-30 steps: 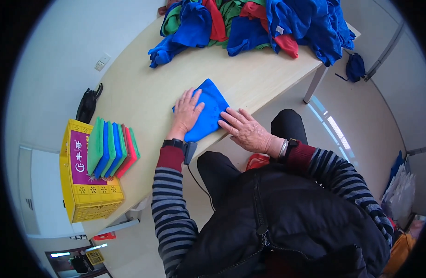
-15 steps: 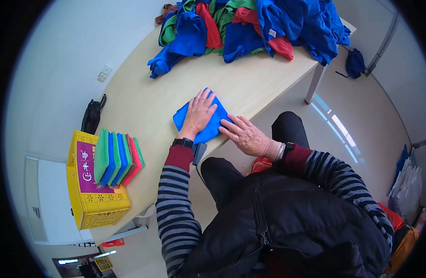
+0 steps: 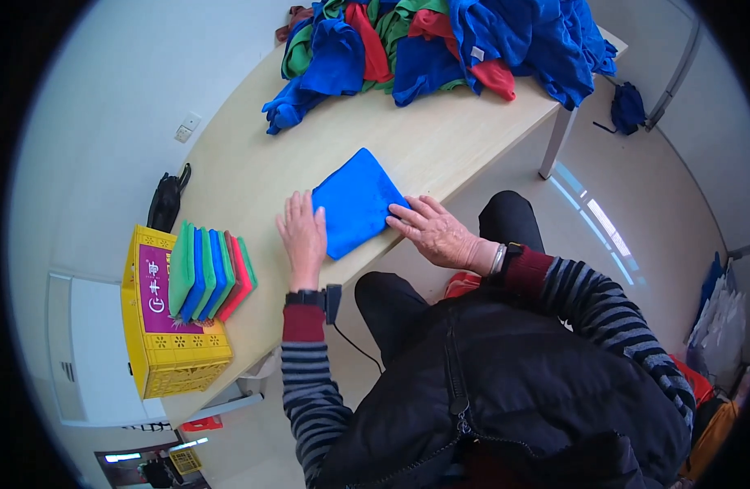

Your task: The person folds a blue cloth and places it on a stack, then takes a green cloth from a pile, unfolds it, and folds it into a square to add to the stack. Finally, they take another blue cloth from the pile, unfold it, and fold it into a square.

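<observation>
A blue cloth [image 3: 357,204], folded into a flat square, lies near the front edge of the table [image 3: 252,175]. Along its left side is my left hand [image 3: 303,236], fingers stretched out, its fingertips by the cloth's left corner. On the opposite side my right hand [image 3: 436,232] rests its fingertips on the cloth's right corner, with the fingers extended and gripping nothing. To the left, folded green, blue and red cloths [image 3: 210,273] stand in a row on a yellow box [image 3: 183,359] with a purple panel.
A heap of loose blue, green and red cloths [image 3: 440,49] covers the far end of the table. A black umbrella-like item [image 3: 168,198] lies against the wall side. The table leg [image 3: 558,143] and a dark blue bag [image 3: 627,108] are at the right.
My left hand has lifted off the top of the blue cloth and shifted left to its edge, uncovering it. My right hand has stayed at the right corner.
</observation>
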A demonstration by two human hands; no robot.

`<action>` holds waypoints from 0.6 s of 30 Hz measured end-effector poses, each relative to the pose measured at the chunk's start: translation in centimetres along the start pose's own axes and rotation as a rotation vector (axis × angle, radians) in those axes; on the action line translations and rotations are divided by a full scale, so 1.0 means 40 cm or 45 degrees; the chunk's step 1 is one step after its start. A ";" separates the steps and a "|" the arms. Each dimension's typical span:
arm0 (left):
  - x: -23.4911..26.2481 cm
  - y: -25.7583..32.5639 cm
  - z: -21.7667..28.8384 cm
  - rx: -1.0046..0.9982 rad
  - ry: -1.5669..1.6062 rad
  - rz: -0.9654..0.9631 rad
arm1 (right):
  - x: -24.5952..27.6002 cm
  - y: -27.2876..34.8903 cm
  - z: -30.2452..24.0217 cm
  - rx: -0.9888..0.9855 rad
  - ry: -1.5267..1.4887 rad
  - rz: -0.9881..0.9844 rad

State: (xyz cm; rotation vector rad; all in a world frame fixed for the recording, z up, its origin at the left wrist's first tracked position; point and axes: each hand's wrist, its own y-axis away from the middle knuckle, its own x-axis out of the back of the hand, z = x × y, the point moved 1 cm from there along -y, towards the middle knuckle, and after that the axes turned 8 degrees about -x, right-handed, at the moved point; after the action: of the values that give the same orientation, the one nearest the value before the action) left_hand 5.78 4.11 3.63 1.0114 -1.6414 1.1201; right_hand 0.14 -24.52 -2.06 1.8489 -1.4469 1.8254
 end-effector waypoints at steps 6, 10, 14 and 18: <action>0.023 0.103 0.127 -0.352 0.358 0.140 | 0.031 -0.116 -0.039 -0.084 -0.196 0.040; 0.012 0.145 0.185 -0.305 0.314 0.189 | -0.026 -0.185 -0.052 -0.084 -0.161 -0.032; -0.001 0.200 0.148 -0.146 0.306 0.214 | -0.054 -0.198 -0.041 -0.109 -0.055 -0.092; -0.020 0.275 0.096 -0.027 0.233 0.123 | -0.041 -0.188 0.010 -0.281 -0.022 -0.150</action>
State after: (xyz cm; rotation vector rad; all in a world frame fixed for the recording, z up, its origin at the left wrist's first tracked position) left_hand -5.10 3.46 -0.54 0.7985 -1.5650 1.2195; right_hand 6.04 -20.11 0.15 1.8030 -1.4464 1.5329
